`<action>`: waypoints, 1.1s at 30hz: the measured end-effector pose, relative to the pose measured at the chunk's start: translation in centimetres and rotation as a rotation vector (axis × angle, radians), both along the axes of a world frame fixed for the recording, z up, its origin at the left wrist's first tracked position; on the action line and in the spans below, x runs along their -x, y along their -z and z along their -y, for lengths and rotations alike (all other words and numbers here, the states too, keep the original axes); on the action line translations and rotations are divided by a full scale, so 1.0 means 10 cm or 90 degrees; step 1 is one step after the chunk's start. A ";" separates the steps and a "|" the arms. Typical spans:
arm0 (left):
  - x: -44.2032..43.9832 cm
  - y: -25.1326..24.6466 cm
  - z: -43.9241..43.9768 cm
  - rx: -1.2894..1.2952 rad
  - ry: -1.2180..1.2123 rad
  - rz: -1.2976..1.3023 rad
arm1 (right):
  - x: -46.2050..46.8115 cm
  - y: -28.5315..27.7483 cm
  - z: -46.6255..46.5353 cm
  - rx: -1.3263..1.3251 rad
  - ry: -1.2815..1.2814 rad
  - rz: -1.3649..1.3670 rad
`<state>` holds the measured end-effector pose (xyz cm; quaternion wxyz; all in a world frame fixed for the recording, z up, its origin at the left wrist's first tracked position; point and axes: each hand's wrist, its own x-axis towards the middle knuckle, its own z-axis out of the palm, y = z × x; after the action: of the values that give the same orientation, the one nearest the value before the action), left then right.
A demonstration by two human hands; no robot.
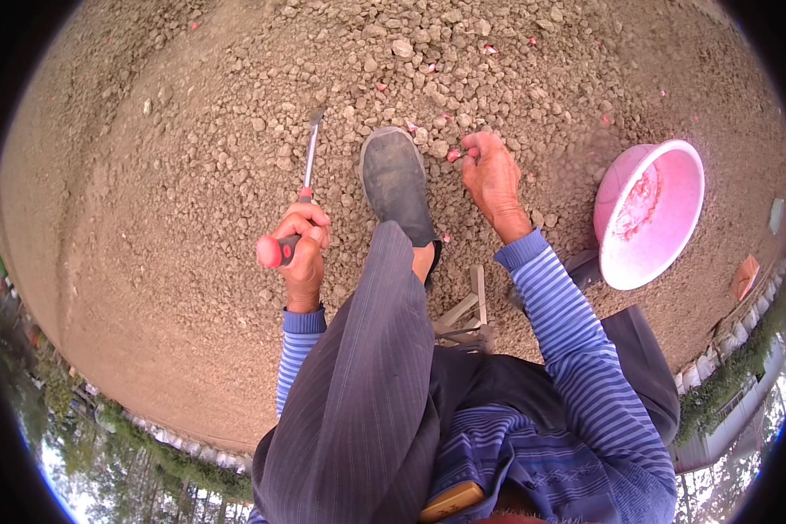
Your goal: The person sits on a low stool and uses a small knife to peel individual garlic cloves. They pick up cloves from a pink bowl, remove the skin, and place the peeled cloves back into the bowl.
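Note:
My left hand (303, 252) is closed round the red and dark handle of a screwdriver-like hand tool (311, 154), whose metal shaft points forward over the lumpy soil and ends in a dark, flattened tip. Over the soil to the right of my shoe, my right hand (492, 180) has its fingers curled. A small pink piece, perhaps a clove or bulb (454, 156), lies at its fingertips; whether the fingers grip it, I cannot tell. Farther right a tilted pink plastic basin (684, 223) has small pink-red pieces inside. More pink pieces (411, 126) lie scattered on the soil.
My dark shoe (396, 173) stands on the clods between both hands. Below it is part of a wooden stool or frame (478, 295). A brownish-orange flat piece (745, 277) lies at the far right, near a row of whitish bags (727, 344) and green plants.

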<state>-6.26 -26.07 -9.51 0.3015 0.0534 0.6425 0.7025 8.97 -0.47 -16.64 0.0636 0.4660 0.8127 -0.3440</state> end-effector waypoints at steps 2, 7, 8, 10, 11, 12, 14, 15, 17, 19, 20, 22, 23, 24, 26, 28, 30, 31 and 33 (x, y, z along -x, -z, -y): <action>-0.01 -0.01 -0.01 0.006 -0.003 0.005 | -0.03 0.01 0.04 0.016 0.011 0.013; -0.01 -0.02 -0.01 0.008 -0.008 0.019 | -0.09 0.09 0.13 -0.029 -0.055 0.004; -0.01 -0.02 -0.01 0.009 -0.008 0.016 | -0.09 0.12 0.14 -0.043 -0.069 -0.006; 0.01 -0.02 0.00 0.014 0.006 0.008 | -0.07 0.17 0.16 -0.083 -0.085 0.005; 0.03 -0.03 0.02 0.029 0.008 0.004 | -0.06 0.19 0.16 -0.101 -0.091 0.009; 0.02 -0.03 0.02 0.043 0.010 0.001 | -0.06 0.20 0.16 -0.125 -0.105 0.002; 0.01 -0.03 0.04 0.043 -0.002 0.044 | -0.07 0.22 0.17 -0.157 -0.133 -0.026; 0.01 -0.03 0.04 0.045 0.011 0.020 | -0.08 0.23 0.17 -0.172 -0.145 -0.036; 0.03 -0.01 0.05 0.051 0.048 -0.047 | -0.09 0.24 0.18 -0.184 -0.162 -0.045; 0.03 -0.01 0.06 0.055 0.046 -0.028 | -0.11 0.23 0.18 -0.168 -0.175 -0.034; 0.04 -0.01 0.06 0.054 0.050 -0.034 | -0.11 0.22 0.18 -0.164 -0.172 -0.043; 0.06 0.00 0.05 0.052 0.049 -0.036 | -0.11 0.21 0.18 -0.148 -0.165 -0.030; 0.06 -0.01 0.04 0.050 0.046 -0.030 | -0.11 0.21 0.17 -0.136 -0.160 -0.018; 0.05 -0.01 0.02 0.042 0.041 -0.031 | -0.10 0.20 0.17 -0.144 -0.171 -0.017; 0.03 -0.02 -0.01 0.046 0.020 -0.020 | -0.10 0.20 0.16 -0.160 -0.192 -0.007; 0.02 -0.02 -0.03 0.054 0.014 -0.041 | -0.09 0.20 0.16 -0.177 -0.202 -0.028; 0.00 -0.02 -0.04 0.046 0.003 -0.008 | -0.10 0.20 0.17 -0.197 -0.211 -0.054; 0.00 -0.02 -0.04 0.034 0.004 -0.015 | -0.10 0.20 0.18 -0.186 -0.207 -0.044; -0.02 -0.02 -0.06 0.058 -0.002 -0.028 | -0.11 0.21 0.17 -0.175 -0.199 -0.037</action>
<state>-6.07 -25.52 -9.32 0.2884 0.0540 0.6803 0.6717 10.11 -2.13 -18.71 0.0287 0.3285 0.9159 -0.2290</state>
